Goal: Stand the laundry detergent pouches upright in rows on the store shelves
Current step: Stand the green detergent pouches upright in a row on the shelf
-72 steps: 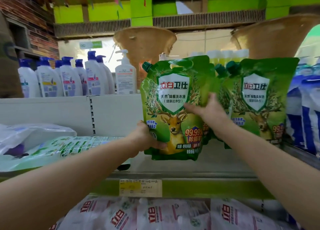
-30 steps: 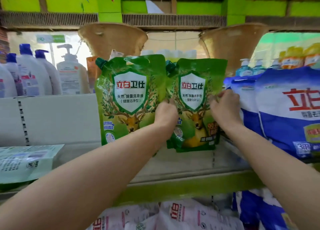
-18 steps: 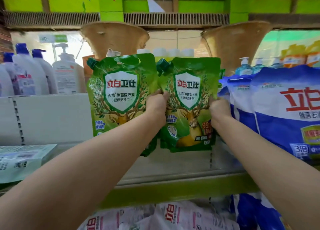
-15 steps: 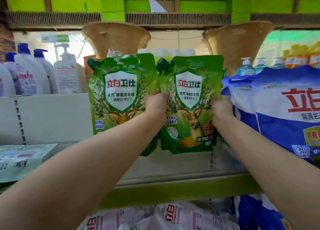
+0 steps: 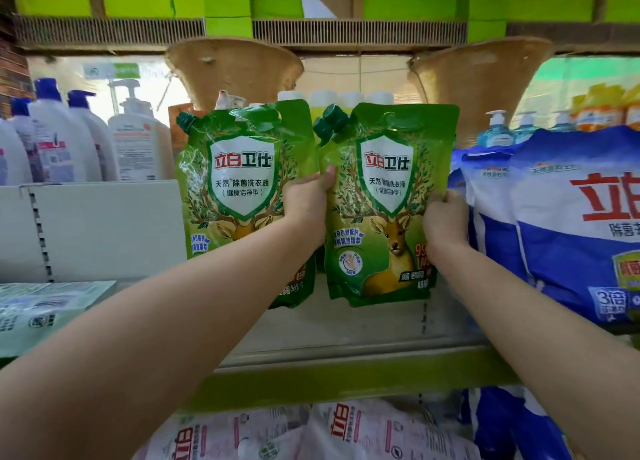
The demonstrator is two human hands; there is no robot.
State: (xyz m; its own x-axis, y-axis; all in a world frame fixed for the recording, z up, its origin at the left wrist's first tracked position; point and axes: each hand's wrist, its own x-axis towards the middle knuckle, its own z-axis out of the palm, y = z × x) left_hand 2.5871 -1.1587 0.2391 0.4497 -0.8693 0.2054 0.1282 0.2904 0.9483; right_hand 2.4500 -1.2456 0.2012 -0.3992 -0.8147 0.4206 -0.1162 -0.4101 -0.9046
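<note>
both bare arms reach forward and upward from the lower corners of the view, drawing closer together toward the hands. the left forearm [image 5: 173, 321] slants up to the right and the right forearm [image 5: 540, 324] slants up to the left. the left hand [image 5: 306, 205] grips the left edge of a green pouch [image 5: 388, 217], with the thumb on its front and the fingers hidden behind. the right hand [image 5: 445, 220] clasps the pouch's right edge, fingers curled over it.
</note>
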